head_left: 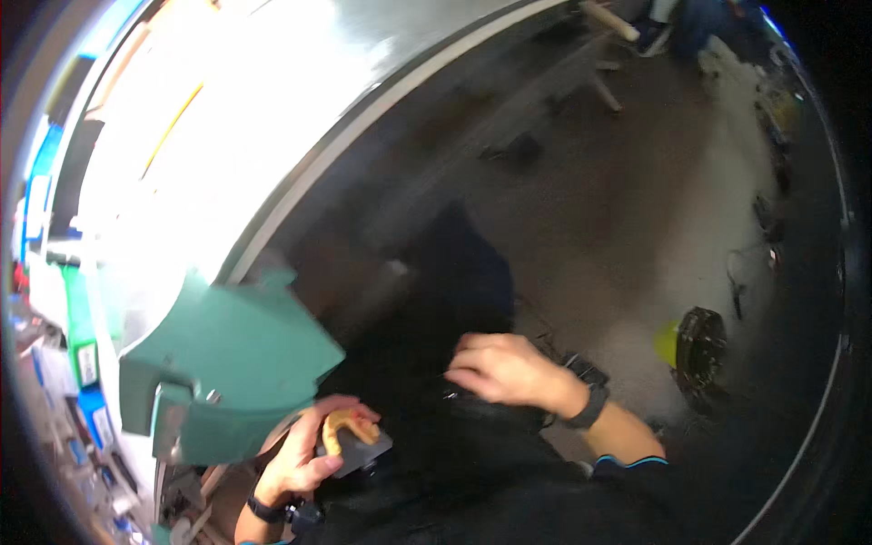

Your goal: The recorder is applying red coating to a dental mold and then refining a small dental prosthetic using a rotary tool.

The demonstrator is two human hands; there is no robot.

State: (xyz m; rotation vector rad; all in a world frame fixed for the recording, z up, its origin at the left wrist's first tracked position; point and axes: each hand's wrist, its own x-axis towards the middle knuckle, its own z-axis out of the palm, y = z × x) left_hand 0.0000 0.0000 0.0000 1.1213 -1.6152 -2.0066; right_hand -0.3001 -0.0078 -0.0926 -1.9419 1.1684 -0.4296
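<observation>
My left hand (295,454) is closed round a dental model (349,425), a yellowish arch of teeth with a pinkish-red patch at one end. The arch sits on a dark grey block (363,454), and my thumb presses on the block's near edge. My right hand (500,368) is over my dark-clothed lap, apart from the model, its fingers curled together. A tiny bright glint shows under its fingertips; whether they hold something is hidden.
A teal-green metal housing (236,368) juts out just beyond my left hand. Behind it runs a brightly lit bench (254,100) with a yellow cable. Boxes and small items crowd the far left. A black round object (701,354) stands on the floor at the right.
</observation>
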